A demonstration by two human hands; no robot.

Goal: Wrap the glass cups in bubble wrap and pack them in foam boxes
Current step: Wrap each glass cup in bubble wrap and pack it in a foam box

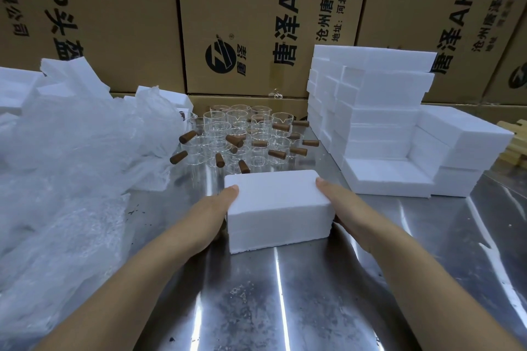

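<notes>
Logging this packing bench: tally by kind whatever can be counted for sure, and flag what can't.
Hands: 2 (left hand, right hand)
Closed foam box between them: 1
Bubble wrap heap: 1
Total: 4
Glass cups and stacked foam boxes: too overlapped to count.

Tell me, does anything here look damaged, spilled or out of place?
Nothing looks broken or spilled. Both hands, left and right, hold a closed foam box squarely on the metal table. The glass cups stand upright.

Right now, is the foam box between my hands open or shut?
Shut: the foam box shows an unbroken top, with a seam line running around its side.
</notes>
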